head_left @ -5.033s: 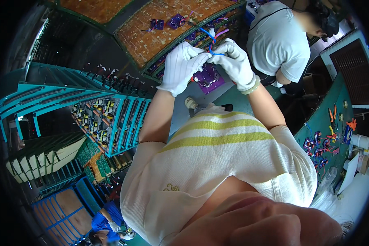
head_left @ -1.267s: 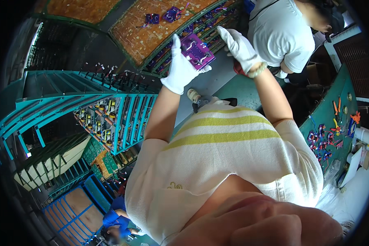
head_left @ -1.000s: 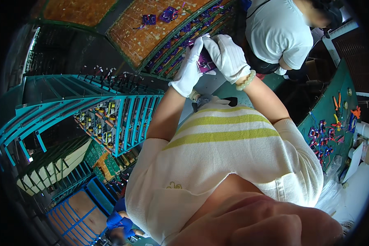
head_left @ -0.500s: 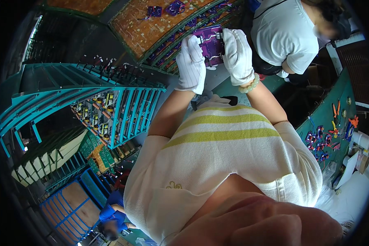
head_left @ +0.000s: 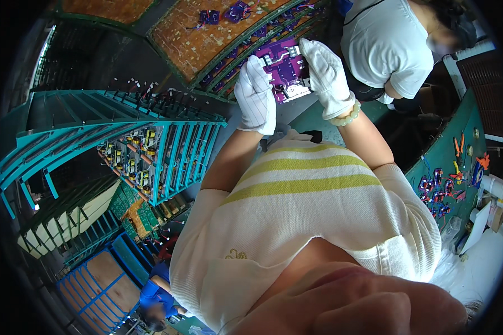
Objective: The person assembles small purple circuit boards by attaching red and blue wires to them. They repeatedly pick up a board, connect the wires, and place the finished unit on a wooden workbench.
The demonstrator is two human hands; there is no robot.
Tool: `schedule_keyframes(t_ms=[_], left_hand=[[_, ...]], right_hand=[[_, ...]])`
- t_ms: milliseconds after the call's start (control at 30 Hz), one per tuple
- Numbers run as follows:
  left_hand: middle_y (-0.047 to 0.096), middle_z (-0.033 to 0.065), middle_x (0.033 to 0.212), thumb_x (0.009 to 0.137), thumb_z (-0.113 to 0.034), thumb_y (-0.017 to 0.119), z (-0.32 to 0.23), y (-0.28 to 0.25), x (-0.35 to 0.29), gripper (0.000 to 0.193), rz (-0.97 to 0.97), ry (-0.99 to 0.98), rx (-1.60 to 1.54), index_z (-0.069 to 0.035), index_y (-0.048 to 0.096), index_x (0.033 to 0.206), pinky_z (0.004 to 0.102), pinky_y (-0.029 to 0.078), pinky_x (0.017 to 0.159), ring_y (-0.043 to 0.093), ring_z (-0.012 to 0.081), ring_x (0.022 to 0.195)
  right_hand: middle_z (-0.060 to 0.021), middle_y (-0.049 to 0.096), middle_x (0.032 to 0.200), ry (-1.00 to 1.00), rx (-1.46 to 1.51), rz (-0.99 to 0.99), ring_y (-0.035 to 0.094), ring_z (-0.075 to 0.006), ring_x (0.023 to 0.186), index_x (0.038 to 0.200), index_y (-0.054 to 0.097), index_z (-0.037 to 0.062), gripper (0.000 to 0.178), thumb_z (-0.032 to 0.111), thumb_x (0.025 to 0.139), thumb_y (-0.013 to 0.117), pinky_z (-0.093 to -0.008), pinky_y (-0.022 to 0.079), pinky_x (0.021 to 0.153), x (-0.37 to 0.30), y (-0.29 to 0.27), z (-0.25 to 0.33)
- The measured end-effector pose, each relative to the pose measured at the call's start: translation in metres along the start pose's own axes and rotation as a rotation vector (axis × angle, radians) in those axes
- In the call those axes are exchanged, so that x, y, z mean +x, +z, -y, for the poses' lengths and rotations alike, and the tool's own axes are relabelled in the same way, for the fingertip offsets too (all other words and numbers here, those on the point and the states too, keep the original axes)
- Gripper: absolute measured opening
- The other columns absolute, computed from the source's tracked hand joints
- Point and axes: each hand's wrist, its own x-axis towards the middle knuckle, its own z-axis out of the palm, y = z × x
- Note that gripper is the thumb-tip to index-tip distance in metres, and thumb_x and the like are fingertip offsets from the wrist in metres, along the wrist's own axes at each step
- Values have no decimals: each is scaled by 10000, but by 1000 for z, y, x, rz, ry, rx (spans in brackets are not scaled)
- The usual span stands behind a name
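Observation:
Between my hands is a purple circuit board [head_left: 288, 70], raised in front of me with white and silvery parts on its face. My left hand [head_left: 256, 96], in a white striped glove, grips its left edge, fingers closed. On the opposite side my gloved right hand [head_left: 323, 75] pinches the upper right edge, a pale bead bracelet on the wrist. The gloves cover parts of both edges. Beyond the board stands a rack with a brown top shelf [head_left: 187, 42], where more purple boards [head_left: 209, 17] lie.
A teal rack [head_left: 117, 119] holding circuit boards stands at left. A co-worker in a white shirt [head_left: 383, 42] is close at upper right. The green table [head_left: 458, 125] on the right carries small boards and pliers [head_left: 459, 146]. Another person in blue [head_left: 155, 293] is at lower left.
The board has tilted, its near edge coming lower and showing more of its face. My left hand has shifted slightly down and left, and both hands keep hold.

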Motion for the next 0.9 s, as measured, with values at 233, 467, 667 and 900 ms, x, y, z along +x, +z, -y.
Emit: schedule_keyframes(t_ms=[233, 467, 667, 900], left_hand=[[565, 0, 739, 1009, -302, 429, 17, -15, 16, 333, -101, 36, 86, -16, 597, 975, 273, 444, 571, 537, 107, 653], [593, 141, 1048, 904, -288, 607, 3, -15, 15, 538, 456, -339, -298, -46, 298, 1272, 358, 590, 573, 647, 216, 757], [637, 183, 921, 980, -233, 476, -4, -27, 15, 367, 555, -527, -386, 50, 404, 1201, 349, 592, 575, 694, 300, 693], [593, 160, 1047, 1001, -214, 430, 2, -14, 12, 403, 636, -417, -421, 23, 350, 1317, 376, 596, 628, 694, 324, 765]], right_hand=[[-150, 605, 979, 305, 97, 142, 617, -267, 829, 1121, 571, 10, 380, 328, 914, 589, -326, 490, 738, -2, 6, 45], [-182, 587, 882, 37, -201, 116, 604, -342, 787, 1002, 592, 2, 206, 192, 935, 547, -350, 479, 661, -3, 12, 15], [-109, 603, 852, 313, 152, 42, 597, -200, 737, 982, 601, -17, 148, 100, 939, 523, -298, 480, 670, -9, 2, 3], [-62, 595, 924, 128, 323, -117, 563, -134, 782, 1059, 561, -45, 190, 93, 963, 473, -233, 459, 703, -23, 0, -43]])
